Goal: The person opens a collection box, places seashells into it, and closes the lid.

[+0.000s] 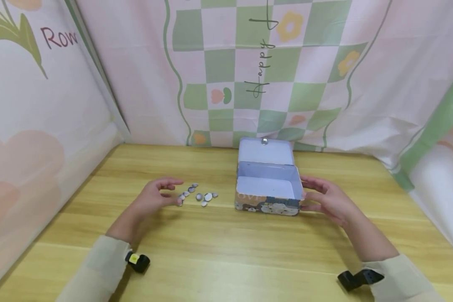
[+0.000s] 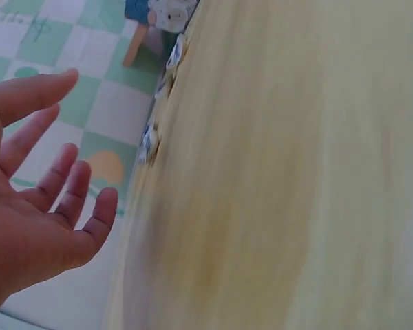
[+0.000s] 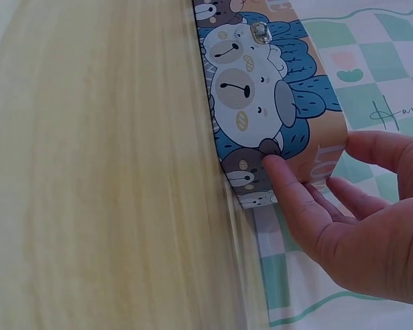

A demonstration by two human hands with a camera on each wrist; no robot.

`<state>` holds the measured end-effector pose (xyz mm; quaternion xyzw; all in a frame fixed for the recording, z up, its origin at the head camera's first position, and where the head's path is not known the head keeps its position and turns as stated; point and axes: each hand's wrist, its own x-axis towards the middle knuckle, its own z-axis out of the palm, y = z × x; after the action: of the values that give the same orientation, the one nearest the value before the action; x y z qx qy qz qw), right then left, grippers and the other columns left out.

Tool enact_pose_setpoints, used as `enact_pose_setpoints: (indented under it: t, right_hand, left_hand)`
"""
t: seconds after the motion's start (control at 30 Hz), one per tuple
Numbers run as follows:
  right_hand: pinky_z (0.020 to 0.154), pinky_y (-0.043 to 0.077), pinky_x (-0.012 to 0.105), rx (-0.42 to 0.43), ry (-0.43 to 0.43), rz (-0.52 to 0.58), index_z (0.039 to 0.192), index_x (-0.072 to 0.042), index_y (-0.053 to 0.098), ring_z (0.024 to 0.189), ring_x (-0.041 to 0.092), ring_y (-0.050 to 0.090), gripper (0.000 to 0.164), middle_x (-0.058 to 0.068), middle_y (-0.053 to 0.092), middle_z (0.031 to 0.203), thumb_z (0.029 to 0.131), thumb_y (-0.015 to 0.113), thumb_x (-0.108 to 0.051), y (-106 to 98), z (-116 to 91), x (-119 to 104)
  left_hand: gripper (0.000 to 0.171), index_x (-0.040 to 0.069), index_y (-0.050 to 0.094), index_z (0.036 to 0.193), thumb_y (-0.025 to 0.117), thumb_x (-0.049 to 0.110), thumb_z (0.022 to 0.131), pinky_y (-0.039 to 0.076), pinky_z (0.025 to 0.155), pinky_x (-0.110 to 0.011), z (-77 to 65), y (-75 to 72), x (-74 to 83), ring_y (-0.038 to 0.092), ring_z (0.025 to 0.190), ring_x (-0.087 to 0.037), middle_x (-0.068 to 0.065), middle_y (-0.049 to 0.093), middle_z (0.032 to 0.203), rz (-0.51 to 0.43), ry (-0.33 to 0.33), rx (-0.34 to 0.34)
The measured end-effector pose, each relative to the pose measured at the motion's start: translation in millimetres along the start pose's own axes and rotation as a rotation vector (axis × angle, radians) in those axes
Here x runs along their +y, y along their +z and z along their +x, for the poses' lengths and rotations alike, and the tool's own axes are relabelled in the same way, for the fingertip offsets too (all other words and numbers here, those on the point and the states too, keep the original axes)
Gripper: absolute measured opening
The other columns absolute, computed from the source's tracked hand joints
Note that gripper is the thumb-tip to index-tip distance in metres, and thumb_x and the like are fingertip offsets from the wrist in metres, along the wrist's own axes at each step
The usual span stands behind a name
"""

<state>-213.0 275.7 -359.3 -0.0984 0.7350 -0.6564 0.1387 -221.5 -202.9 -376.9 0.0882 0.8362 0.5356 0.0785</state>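
We see the left hand point(image 1: 153, 198), fingers parted, beside small shiny pieces point(image 1: 199, 196); the right hand point(image 1: 330, 202), fingers spread, touches the right end of the tin box point(image 1: 267, 205). Open-lidded, it sits on the worktop point(image 1: 226, 251), long axis left to right. We read "OVE" on it, "Happy" on the cloth point(image 1: 247, 65).

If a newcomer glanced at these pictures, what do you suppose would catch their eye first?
Probably the bear-printed box, standing open on the table with the right hand at its right side. Next, perhaps, the cluster of small shiny pieces left of the box, beside the left hand. Behind everything hangs a green-and-white checked cloth lettered "Happy".
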Motion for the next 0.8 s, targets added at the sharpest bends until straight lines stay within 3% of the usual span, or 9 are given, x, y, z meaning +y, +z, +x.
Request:
enact_pose_setpoints:
  t: [0.17, 0.33, 0.53, 0.8]
  right_hand:
    - [0.084, 0.055, 0.043, 0.007, 0.004, 0.001, 0.149, 0.013, 0.012, 0.102, 0.019, 0.062, 0.068, 0.037, 0.017, 0.149, 0.097, 0.054, 0.0, 0.8, -1.1, -0.5]
    - [0.084, 0.055, 0.043, 0.009, 0.011, 0.008, 0.149, 0.013, 0.012, 0.103, 0.02, 0.062, 0.069, 0.037, 0.017, 0.15, 0.096, 0.054, 0.001, 1.7, -1.2, -1.4]
    - [0.085, 0.055, 0.043, 0.006, 0.015, -0.001, 0.149, 0.013, 0.012, 0.104, 0.021, 0.061, 0.067, 0.037, 0.017, 0.15, 0.096, 0.052, 0.002, 1.5, -0.7, -2.4]
    - [0.084, 0.055, 0.043, 0.002, 0.013, -0.011, 0.149, 0.013, 0.012, 0.104, 0.021, 0.062, 0.068, 0.037, 0.017, 0.149, 0.096, 0.053, 0.001, 0.2, 0.3, -2.8]
  left_hand:
    - [0.048, 0.004, 0.064, 0.124, 0.08, 0.007, 0.079, 0.044, 0.099, -0.048, 3.0, -4.2, -4.1, 0.053, 0.117, -0.033, -0.014, 0.058, 0.129, 0.033, -0.031, -0.041]
    - [0.039, 0.002, 0.068, 0.115, 0.08, 0.004, 0.078, 0.052, 0.087, -0.038, 8.4, -7.2, -9.9, 0.061, 0.098, -0.025, -0.012, 0.066, 0.11, 0.101, -0.04, -0.076]
    - [0.032, 0.002, 0.07, 0.107, 0.08, 0.003, 0.077, 0.052, 0.079, -0.033, 11.9, -9.7, -12.9, 0.06, 0.087, -0.02, -0.006, 0.067, 0.096, 0.201, -0.035, -0.118]
    - [0.027, 0.006, 0.073, 0.1, 0.083, 0.004, 0.075, 0.051, 0.073, -0.03, 18.2, -6.9, -14.5, 0.057, 0.082, -0.019, -0.004, 0.066, 0.091, 0.255, -0.051, -0.14]
